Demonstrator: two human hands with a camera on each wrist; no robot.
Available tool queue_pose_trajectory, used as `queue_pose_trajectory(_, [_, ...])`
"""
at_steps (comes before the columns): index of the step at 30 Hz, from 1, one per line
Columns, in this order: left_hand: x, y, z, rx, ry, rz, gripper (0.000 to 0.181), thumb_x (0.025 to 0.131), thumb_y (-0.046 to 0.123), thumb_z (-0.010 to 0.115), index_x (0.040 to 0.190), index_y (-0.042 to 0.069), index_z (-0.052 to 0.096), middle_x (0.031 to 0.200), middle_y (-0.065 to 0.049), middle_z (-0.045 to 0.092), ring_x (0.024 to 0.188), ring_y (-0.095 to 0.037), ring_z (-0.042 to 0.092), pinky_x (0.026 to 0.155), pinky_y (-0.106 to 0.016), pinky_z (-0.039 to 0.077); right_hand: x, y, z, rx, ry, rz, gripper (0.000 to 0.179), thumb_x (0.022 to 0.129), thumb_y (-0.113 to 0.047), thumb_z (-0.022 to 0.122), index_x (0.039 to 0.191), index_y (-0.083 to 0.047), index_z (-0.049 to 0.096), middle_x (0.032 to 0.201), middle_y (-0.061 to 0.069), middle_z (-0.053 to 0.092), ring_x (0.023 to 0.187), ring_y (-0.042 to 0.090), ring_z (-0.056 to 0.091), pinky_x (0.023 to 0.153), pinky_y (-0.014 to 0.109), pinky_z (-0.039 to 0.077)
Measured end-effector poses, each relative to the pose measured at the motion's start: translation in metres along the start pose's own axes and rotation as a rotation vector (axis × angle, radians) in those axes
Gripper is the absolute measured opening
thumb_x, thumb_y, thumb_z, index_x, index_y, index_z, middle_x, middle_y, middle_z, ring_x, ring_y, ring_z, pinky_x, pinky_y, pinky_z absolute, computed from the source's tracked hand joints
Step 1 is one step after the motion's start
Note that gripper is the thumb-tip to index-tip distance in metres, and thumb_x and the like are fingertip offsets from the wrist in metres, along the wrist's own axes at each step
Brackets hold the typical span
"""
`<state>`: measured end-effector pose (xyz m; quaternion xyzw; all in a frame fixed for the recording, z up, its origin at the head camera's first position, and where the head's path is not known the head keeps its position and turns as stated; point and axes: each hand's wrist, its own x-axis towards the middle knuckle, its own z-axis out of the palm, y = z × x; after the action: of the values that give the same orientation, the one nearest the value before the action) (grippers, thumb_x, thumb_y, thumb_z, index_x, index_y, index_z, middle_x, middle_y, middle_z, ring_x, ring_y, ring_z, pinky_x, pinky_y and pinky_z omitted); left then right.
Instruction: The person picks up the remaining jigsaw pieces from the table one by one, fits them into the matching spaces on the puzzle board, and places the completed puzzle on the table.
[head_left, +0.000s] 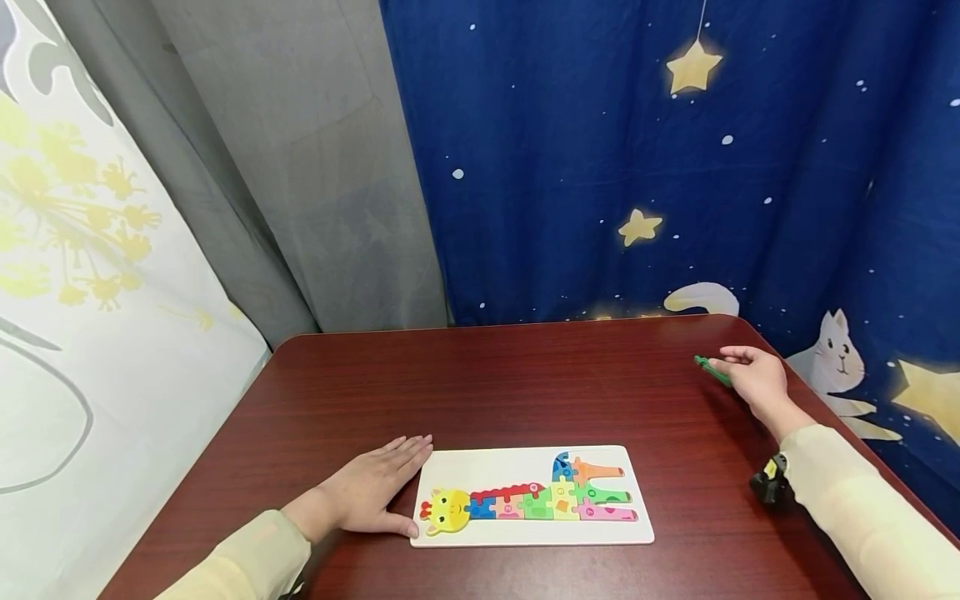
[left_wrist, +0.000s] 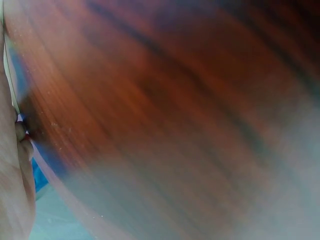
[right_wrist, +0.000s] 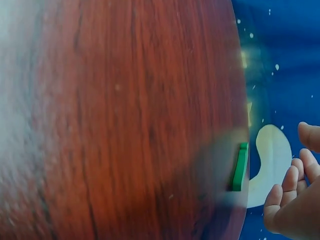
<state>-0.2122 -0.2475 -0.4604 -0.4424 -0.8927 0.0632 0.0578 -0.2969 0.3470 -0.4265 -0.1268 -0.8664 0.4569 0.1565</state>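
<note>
A white puzzle board (head_left: 525, 537) lies near the table's front, with a colourful giraffe of interlocking pieces (head_left: 536, 504) on it. Its yellow head (head_left: 448, 511) faces left. My left hand (head_left: 382, 487) rests with fingers extended at the board's left side, its thumb touching the lower left corner; in the left wrist view only part of the hand (left_wrist: 12, 185) shows at the edge. Over at the right, my right hand (head_left: 757, 383) is beside a slim green piece (head_left: 714, 371). In the right wrist view, a gap separates the loosely bent fingers (right_wrist: 290, 185) from the green piece (right_wrist: 240, 167).
The reddish-brown wooden table (head_left: 480, 392) has rounded far corners. Behind it hang a grey curtain (head_left: 337, 167) and a blue curtain (head_left: 562, 150) with stars. White patterned fabric (head_left: 112, 375) is on the left. A black device (head_left: 770, 481) sits at my right wrist.
</note>
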Motion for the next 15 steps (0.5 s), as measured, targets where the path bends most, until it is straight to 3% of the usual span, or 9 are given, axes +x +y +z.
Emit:
queue_pose_trajectory(10, [0.001, 0.000, 0.001, 0.007, 0.000, 0.000, 0.106, 0.083, 0.081, 0.038, 0.151, 0.000, 0.030, 0.156, -0.013, 0.028, 0.142, -0.028, 0.029, 0.113, -0.041, 0.028, 0.007, 0.014, -0.004, -0.043, -0.010, 0.070, 0.050, 0.093, -0.028, 0.065, 0.128, 0.006, 0.057, 0.099, 0.010, 0.066, 0.096, 0.024, 0.050, 0.070, 0.028, 0.040])
queue_pose_trajectory(15, [0.001, 0.000, 0.000, 0.004, -0.008, -0.003, 0.106, 0.083, 0.081, 0.037, 0.151, 0.000, 0.030, 0.157, -0.013, 0.028, 0.142, -0.027, 0.029, 0.113, -0.041, 0.028, 0.007, 0.017, -0.004, -0.050, -0.029, 0.092, 0.052, 0.094, -0.030, 0.063, 0.129, 0.008, 0.056, 0.123, 0.027, 0.057, 0.109, 0.036, 0.045, 0.075, 0.035, 0.037])
